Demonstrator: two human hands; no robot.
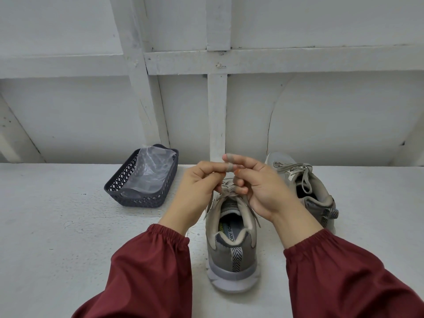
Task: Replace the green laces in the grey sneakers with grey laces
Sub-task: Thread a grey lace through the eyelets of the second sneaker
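While both hands meet above the near grey sneaker (231, 251), each one is curled around the grey lace (226, 191) that rises from the shoe's top eyelets. The left hand (200, 182) pinches the lace between thumb and fingers, and the right hand (260, 189) grips it from the other side, with bands of lace wound across the fingertips where the two hands touch. The laced part lies directly beneath the hands, over the tongue, and loose ends trail down both sides of the shoe's opening. This sneaker stands on the white table (57, 226) with its heel toward the person, between two dark red sleeves (149, 271). The second grey sneaker (307, 187) stands just to the right and further back, already threaded with a grey lace. To the left, apart from the shoes, a dark basket (128, 198) holds a clear plastic bag (151, 171).
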